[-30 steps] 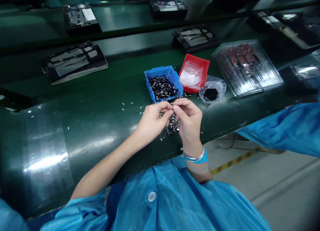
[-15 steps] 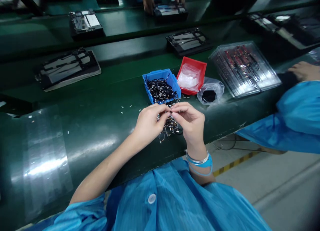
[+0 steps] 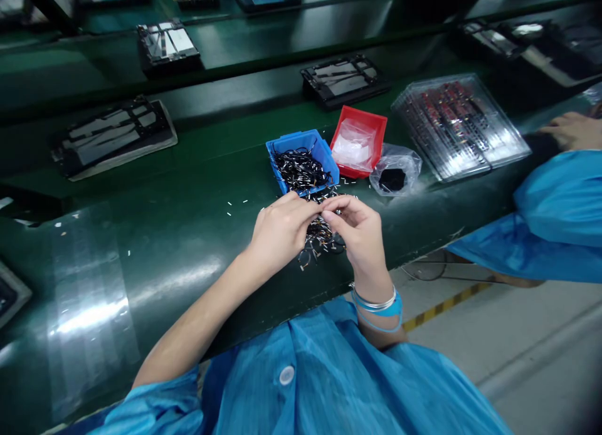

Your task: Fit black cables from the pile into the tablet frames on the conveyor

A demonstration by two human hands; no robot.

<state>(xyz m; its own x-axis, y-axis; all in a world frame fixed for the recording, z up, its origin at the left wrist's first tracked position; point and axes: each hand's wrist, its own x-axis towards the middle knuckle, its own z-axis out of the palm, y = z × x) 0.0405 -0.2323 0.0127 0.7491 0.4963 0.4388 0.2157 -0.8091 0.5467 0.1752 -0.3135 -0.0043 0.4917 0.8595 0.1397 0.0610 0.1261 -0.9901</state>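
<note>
My left hand [image 3: 280,230] and my right hand [image 3: 359,234] meet fingertip to fingertip over a small heap of thin black cables with metal ends [image 3: 320,237] on the green belt [image 3: 179,234]. Both hands pinch something small from that heap; I cannot make out exactly what. Just behind them stands a blue bin [image 3: 301,162] full of the same black cables. A red bin [image 3: 358,141] holding a clear plastic bag sits to its right.
A clear bag with a black item [image 3: 395,175] and a clear tray of red parts [image 3: 461,125] lie to the right. Several black device frames [image 3: 113,134] [image 3: 343,78] rest on the belts. A co-worker's blue sleeve [image 3: 555,215] and hand [image 3: 571,129] are at right.
The frames on the belts have drifted left. My hands stay together over the heap, fingers shifting slightly. Far hands at the top belt are gone from view.
</note>
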